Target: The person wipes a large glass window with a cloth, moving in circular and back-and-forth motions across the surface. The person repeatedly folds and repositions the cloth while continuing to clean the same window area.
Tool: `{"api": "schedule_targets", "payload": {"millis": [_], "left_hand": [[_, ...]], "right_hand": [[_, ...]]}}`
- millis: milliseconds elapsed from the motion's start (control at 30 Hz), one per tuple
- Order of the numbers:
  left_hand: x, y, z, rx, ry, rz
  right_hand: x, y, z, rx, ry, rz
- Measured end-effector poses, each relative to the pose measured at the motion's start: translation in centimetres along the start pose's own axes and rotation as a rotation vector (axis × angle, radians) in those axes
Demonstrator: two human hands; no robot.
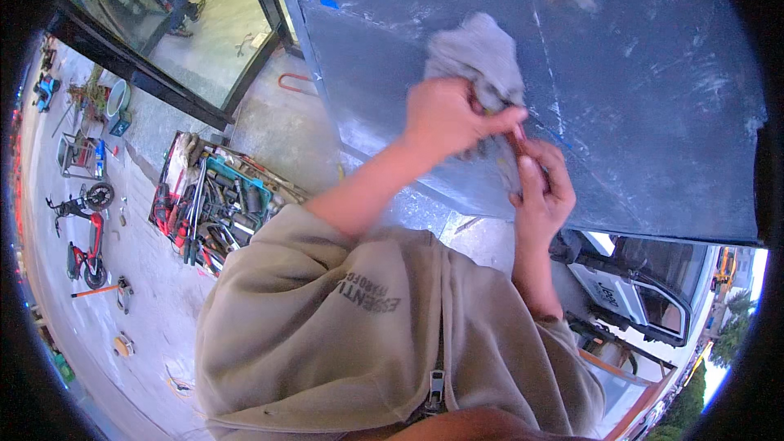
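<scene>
Both my hands meet over a dark blue-grey panel [392,41] smeared with pale streaks. A crumpled grey cloth [478,45] bunches up above and behind my fingers, and a lower part of it shows between the hands. My left hand [445,118] is closed at the cloth, its thumb stretched toward the right hand. Between the hands is a small, thin reddish-brown piece [516,143], too blurred to name. Fingers of my right hand [543,184] are bent and pinched at its lower end. What lies inside the left fist is hidden.
Left of the panel, a tray [265,171] full of hand tools lies on the concrete floor. Farther left are a red scooter [86,237] and a glass door [237,41], with a person behind the glass. A white vehicle door [625,298] shows at lower right.
</scene>
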State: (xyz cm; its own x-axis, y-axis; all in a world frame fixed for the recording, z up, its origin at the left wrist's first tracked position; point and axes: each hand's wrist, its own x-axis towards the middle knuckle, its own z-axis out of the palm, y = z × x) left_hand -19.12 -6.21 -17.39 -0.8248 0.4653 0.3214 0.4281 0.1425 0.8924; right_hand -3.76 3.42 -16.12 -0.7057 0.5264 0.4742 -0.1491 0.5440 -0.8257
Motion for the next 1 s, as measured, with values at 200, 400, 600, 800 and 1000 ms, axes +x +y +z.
{"api": "schedule_targets", "payload": {"millis": [200,400,600,800,1000], "left_hand": [[0.8,-0.4,-2.7,-0.286,-0.035,-0.105],[-0.8,1.0,1.2,-0.065,-0.064,0.012],[0.7,-0.3,-1.7,-0.368,-0.116,-0.030],[-0.3,1.7,0.0,-0.164,-0.065,0.054],[0.3,2.5,-0.2,0.010,-0.025,0.075]], "right_hand": [[1.0,-1.0,2.7,0.004,-0.029,0.022],[-1.7,-1.3,-1.5,-0.132,0.037,-0.028],[0.7,-3.3,1.5,-0.149,-0.017,-0.069],[-0.9,-2.7,-1.5,-0.171,-0.011,0.001],[-0.4,-2.0,-1.8,-0.129,0.036,-0.004]]}}
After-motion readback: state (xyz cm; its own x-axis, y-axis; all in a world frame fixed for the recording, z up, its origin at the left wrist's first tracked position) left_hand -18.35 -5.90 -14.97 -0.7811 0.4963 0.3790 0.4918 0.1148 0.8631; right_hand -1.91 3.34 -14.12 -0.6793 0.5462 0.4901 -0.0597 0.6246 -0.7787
